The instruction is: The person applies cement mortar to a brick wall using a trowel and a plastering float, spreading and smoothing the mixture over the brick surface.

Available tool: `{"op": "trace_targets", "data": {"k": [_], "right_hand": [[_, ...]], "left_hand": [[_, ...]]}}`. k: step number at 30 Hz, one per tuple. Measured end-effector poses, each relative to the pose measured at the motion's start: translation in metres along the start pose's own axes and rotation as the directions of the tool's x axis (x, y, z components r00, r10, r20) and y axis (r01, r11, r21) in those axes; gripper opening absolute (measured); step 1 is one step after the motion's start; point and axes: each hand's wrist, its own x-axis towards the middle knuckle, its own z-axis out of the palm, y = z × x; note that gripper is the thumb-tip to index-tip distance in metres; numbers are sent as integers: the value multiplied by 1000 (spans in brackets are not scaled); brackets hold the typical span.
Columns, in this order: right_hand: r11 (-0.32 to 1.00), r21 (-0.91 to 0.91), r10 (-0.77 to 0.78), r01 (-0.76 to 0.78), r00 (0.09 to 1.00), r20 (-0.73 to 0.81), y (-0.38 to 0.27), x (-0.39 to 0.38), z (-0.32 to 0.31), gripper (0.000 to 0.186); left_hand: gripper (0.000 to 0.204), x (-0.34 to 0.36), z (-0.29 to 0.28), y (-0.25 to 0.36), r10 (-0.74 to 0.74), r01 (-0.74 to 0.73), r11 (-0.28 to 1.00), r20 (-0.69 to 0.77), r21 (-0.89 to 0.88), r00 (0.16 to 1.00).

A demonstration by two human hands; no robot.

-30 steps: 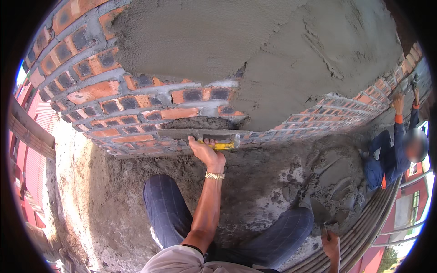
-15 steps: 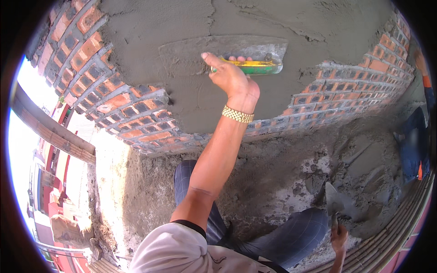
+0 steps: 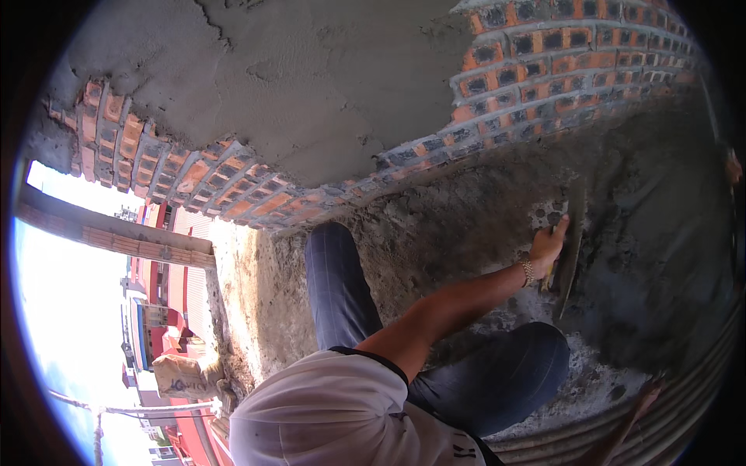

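My left hand [image 3: 548, 247], with a gold band at the wrist, is closed round the yellow-and-green handle of a plastering float [image 3: 573, 252]. The float is turned edge-on beside the wet grey mortar [image 3: 649, 272] on the ground to the right. Low at the right, my right hand [image 3: 646, 394] looks closed at the edge of the mortar. It held a pointed trowel a moment ago; shadow now hides the blade. Ahead, fresh plaster [image 3: 311, 101] covers much of the brick wall [image 3: 536, 74], with a ragged lower border.
My bent knees [image 3: 338, 272] stand between the wall and the mortar. Ridged poles [image 3: 575, 443] run along the lower right. At the left are a ledge [image 3: 109, 233], a paper sack [image 3: 185, 376] and a rope [image 3: 132, 408]. Another person's hand [image 3: 733, 166] shows dimly at the right rim.
My left hand has left the plastered wall and swung down and right with the float to the mortar. My right hand has shifted right, and the view has turned.
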Motion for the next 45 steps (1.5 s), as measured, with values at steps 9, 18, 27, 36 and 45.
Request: {"op": "trace_targets", "data": {"k": [9, 18, 27, 36, 45], "right_hand": [[980, 197, -105, 5, 859, 501, -208, -51, 12, 46], [926, 350, -126, -143, 755, 643, -466, -121, 9, 37], [646, 533, -699, 546, 143, 701, -740, -81, -72, 34], [247, 670, -877, 700, -132, 462, -939, -131, -120, 36], [821, 558, -525, 119, 543, 656, -803, -67, -134, 26]], "left_hand": [[54, -27, 9, -166, -364, 309, 891, -118, -331, 924], [54, -31, -37, -169, -291, 337, 808, 170, -483, 942], [62, -69, -238, -94, 348, -116, 376, 24, -919, 937], [49, -137, -436, -29, 168, -572, -7, -565, -820, 808], [39, -129, -592, 72, -183, -749, 184, -771, -637, 610]]}}
